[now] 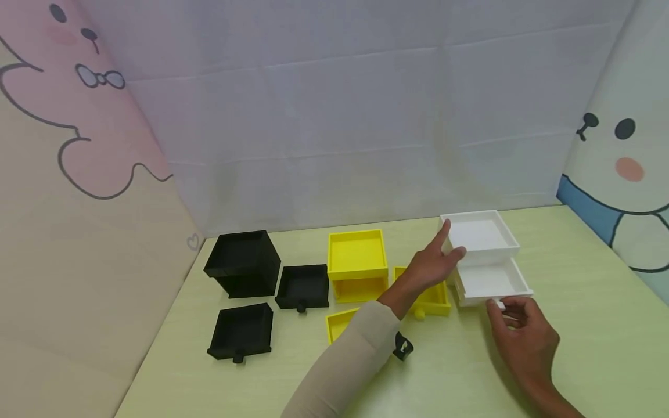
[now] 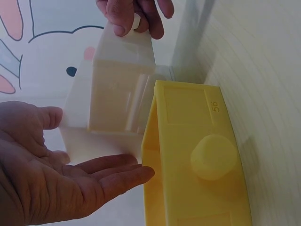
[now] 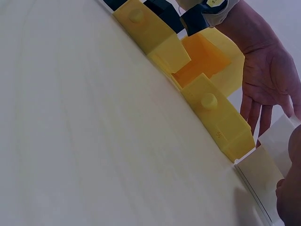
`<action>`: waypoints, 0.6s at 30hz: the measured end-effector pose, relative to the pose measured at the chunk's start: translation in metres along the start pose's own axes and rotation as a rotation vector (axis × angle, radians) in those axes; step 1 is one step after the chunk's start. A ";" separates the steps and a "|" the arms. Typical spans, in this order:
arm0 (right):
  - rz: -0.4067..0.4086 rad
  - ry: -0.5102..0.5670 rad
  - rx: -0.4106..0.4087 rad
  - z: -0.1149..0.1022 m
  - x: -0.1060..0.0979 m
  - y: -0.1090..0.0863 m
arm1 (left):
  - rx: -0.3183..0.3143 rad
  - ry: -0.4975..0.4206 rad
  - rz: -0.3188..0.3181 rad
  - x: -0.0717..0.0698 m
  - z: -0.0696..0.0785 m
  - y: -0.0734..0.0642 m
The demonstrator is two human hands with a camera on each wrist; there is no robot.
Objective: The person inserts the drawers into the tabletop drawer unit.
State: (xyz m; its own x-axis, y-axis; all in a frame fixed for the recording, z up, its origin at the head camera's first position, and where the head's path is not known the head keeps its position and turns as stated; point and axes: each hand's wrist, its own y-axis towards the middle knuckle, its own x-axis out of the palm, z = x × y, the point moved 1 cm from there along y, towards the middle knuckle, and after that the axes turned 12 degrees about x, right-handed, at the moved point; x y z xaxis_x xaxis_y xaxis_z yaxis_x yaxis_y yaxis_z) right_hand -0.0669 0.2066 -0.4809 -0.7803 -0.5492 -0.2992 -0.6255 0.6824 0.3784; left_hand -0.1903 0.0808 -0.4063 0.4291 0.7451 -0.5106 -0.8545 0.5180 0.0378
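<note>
Right of the white cabinet [image 1: 488, 255], the counter [image 1: 596, 290] leaves a wide lane to the printed side wall [image 1: 622, 191]. Left of it, passage is tight: a yellow drawer [image 1: 436, 307] stands just beside the white drawer [image 1: 493, 281], the left grip [image 1: 431, 264] fills the space above, and its sleeve [image 1: 345, 360] bars the way from the front. The right grip [image 1: 528, 337] blocks the white drawer's front; white cloth [image 1: 324, 145] closes the rear.
</note>
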 end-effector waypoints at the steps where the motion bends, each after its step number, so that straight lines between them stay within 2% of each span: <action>1: 0.000 0.001 0.002 0.000 0.001 0.000 | 0.000 -0.001 0.000 0.000 0.000 0.000; 18: 0.001 0.014 0.016 0.001 0.003 0.002 | -0.007 -0.002 0.005 0.000 0.000 0.001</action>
State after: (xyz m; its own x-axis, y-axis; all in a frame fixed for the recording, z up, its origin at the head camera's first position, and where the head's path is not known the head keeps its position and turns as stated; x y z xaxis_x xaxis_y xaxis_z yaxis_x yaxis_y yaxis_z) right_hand -0.0709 0.2070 -0.4817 -0.7808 -0.5551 -0.2867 -0.6248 0.6905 0.3645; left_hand -0.1907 0.0817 -0.4064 0.4259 0.7484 -0.5084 -0.8585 0.5116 0.0341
